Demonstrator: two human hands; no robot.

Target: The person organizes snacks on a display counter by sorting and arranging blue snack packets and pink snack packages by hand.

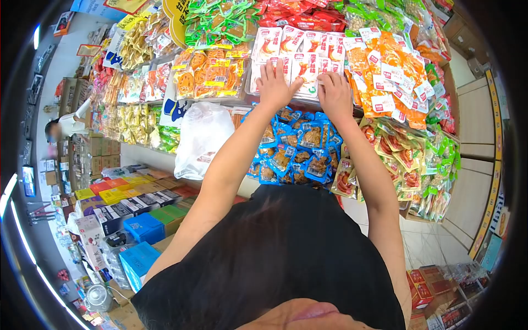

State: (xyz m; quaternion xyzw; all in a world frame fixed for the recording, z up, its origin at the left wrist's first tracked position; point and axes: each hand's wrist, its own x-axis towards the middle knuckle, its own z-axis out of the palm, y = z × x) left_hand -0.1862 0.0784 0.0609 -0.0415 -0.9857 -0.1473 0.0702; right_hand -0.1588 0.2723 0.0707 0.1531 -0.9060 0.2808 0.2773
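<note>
Both of my hands rest on a section of white snack packets (305, 69) with red pictures and lettering, laid out in rows. My left hand (276, 87) lies on the front packets with its fingers spread and thumb pointing right. My right hand (335, 94) touches the packets at the right edge of the section, its fingers slightly bent and holding nothing. Just below my hands are blue-edged packets of brown food (300, 146). A white plastic bag (203, 140) sits left of my left forearm.
Orange packets (385, 77) lie to the right, round orange snacks (209, 74) to the left, and green packets (223, 22) behind. Stacked boxes (137, 206) stand at lower left, near a white fan (99, 297). Another person (71, 124) is at far left.
</note>
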